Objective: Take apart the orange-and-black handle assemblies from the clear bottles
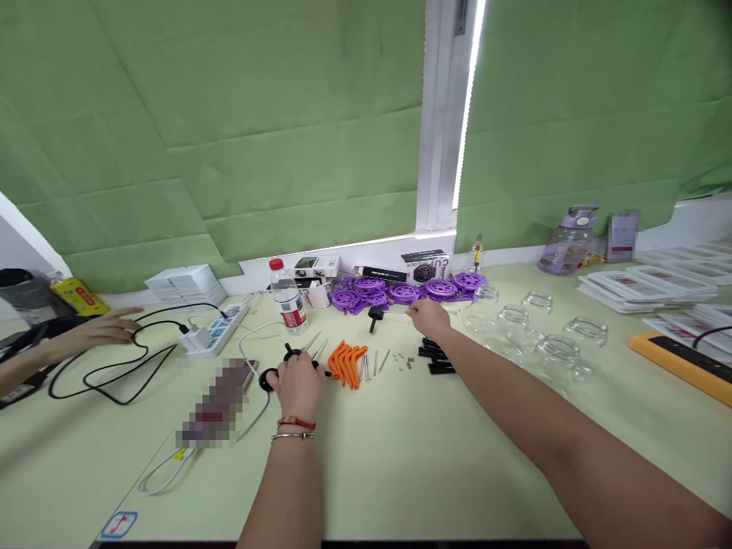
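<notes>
My right hand [430,316] is closed in a pinch on the thin metal shaft of a rod with a black T-shaped end [375,314]; this end points left above the table. Nearer to me, my left hand [297,385] curls over several black-ended metal rods [316,348], its fingers bent around the black ends and partly hidden. Just right of it lie orange angled plastic pieces [346,364], several metal pins [367,367] and small metal nuts [404,361]. Black tube-like pieces [438,356] rest below my right wrist. Purple plastic wheel-shaped parts [405,293] line the back.
Clear glass-like cups [559,349] stand close to my right forearm. A water bottle [289,296], phone [220,404] and power strip [226,329] are on the left, with cables. Another person's hand [106,328] reaches in from the left. White cards [646,288] lie right.
</notes>
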`<move>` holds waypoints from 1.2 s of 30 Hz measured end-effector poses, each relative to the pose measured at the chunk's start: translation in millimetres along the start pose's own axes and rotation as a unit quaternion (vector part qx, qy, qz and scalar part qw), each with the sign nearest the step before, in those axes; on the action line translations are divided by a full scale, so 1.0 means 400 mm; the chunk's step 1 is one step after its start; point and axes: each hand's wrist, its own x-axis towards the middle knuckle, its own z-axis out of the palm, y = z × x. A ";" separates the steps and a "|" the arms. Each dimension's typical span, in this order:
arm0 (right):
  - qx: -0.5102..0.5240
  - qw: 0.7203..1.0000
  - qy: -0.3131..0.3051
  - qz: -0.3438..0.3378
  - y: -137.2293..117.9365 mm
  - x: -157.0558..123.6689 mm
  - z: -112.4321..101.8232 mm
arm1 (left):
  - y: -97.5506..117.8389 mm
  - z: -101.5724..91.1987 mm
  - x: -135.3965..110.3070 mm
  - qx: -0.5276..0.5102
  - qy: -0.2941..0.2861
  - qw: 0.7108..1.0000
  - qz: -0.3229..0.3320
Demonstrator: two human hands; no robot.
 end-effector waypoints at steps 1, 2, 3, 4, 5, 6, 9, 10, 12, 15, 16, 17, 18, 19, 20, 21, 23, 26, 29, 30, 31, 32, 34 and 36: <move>-0.010 1.000 -0.006 -0.003 0.000 0.012 0.013 | 0.000 0.005 -0.001 0.003 -0.007 1.000 0.002; -0.021 1.000 -0.012 -0.008 0.000 0.022 0.025 | 0.001 0.009 -0.002 0.005 -0.008 1.000 0.003; -0.033 0.999 -0.016 -0.013 0.001 0.029 0.036 | 0.002 0.012 -0.003 0.006 -0.008 1.000 0.001; -0.046 0.999 -0.019 -0.020 0.003 0.035 0.044 | 0.003 0.014 -0.003 0.008 -0.008 1.000 -0.003; -0.060 0.998 -0.021 -0.027 0.006 0.041 0.051 | 0.004 0.016 -0.003 0.009 -0.009 1.000 -0.008; -0.074 0.996 -0.022 -0.035 0.008 0.045 0.055 | 0.004 0.017 -0.002 0.010 -0.011 1.000 -0.011; -0.109 0.992 -0.026 -0.058 0.015 0.054 0.057 | 0.001 0.023 0.001 0.007 -0.015 1.000 -0.018; -0.117 0.991 -0.028 -0.065 0.017 0.055 0.056 | 0.000 0.026 0.002 0.001 -0.013 1.000 -0.018; -0.127 0.988 -0.031 -0.078 0.020 0.053 0.051 | -0.002 0.032 0.005 -0.010 -0.006 1.000 -0.017; -0.126 0.987 -0.030 -0.101 0.017 0.037 0.042 | -0.002 0.036 0.009 -0.008 -0.004 1.000 -0.013; -0.120 0.986 -0.029 -0.110 0.014 0.028 0.039 | -0.001 0.035 0.010 -0.004 -0.005 1.000 -0.013; -0.113 0.986 -0.029 -0.120 0.009 0.016 0.037 | 0.000 0.032 0.011 0.000 -0.002 1.000 -0.016; -0.104 0.985 -0.030 -0.131 0.002 0.001 0.036 | 0.002 0.028 0.011 0.000 0.005 1.000 -0.020; -0.094 0.985 -0.034 -0.142 -0.007 -0.015 0.035 | 0.004 0.023 0.011 -0.004 0.018 1.000 -0.024; -0.084 0.984 -0.041 -0.153 -0.018 -0.033 0.036 | 0.006 0.018 0.011 -0.014 0.038 0.999 -0.027; -0.074 0.983 -0.051 -0.162 -0.031 -0.052 0.038 | 0.008 0.014 0.011 -0.032 0.062 0.997 -0.028; -0.055 0.979 -0.076 -0.181 -0.058 -0.088 0.046 | 0.012 0.009 0.011 -0.108 0.109 0.988 -0.014; -0.035 0.971 -0.112 -0.208 -0.095 -0.128 0.061 | 0.021 0.015 0.006 -0.320 0.143 0.937 0.010; -0.029 0.966 -0.133 -0.218 -0.110 -0.142 0.072 | 0.042 0.024 -0.006 -0.556 0.110 0.824 -0.001; -0.029 0.966 -0.137 -0.216 -0.109 -0.143 0.073 | 0.052 0.025 -0.011 -0.621 0.085 0.780 -0.008; -0.029 0.966 -0.139 -0.215 -0.105 -0.143 0.074 | 0.063 0.024 -0.017 -0.674 0.055 0.737 -0.013; -0.030 0.966 -0.141 -0.214 -0.099 -0.142 0.075 | 0.073 0.023 -0.022 -0.715 0.024 0.698 -0.019; -0.032 0.964 -0.143 -0.223 -0.085 -0.140 0.074 | 0.092 0.017 -0.030 -0.769 -0.038 0.637 -0.037; -0.036 0.958 -0.144 -0.247 -0.073 -0.138 0.072 | 0.102 0.012 -0.034 -0.798 -0.087 0.593 -0.055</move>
